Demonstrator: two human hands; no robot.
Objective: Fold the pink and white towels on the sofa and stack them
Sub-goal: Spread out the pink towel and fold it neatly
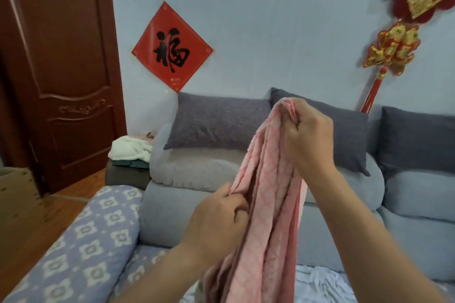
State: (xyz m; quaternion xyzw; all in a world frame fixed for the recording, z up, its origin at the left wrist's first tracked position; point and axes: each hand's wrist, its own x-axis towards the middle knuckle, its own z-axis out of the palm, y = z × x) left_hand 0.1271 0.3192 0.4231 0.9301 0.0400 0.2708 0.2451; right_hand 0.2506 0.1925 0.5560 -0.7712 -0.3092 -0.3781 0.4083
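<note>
pink towel held up by both hands, not yet folded

at the far left stood a dark wooden door (61,61), and beside the sofa's arm a pile of white cloth (130,149) lay on a low stool; whether that was the white towel could not be told. further right, a red paper square (172,47) hung on the wall above the grey sofa (197,174) and its dark cushions (219,123).

the left hand (216,219) sat low, its fingers curled round the left edge of the pink towel (266,204) about halfway down. the right hand (310,135) was higher and just right of it, fingers pinching the bunched top end. the towel hung between them in loose pleats, its long axis running nearly straight down from the right hand, past the left and out of view at the bottom, above a pale sheet (327,288).

judging from this, folding had barely begun. the next move likely turned on the left hand, the nearer to the free edge, drawing leftward to spread the cloth while the right kept the top. the gathered pleats might resist opening evenly.
</note>
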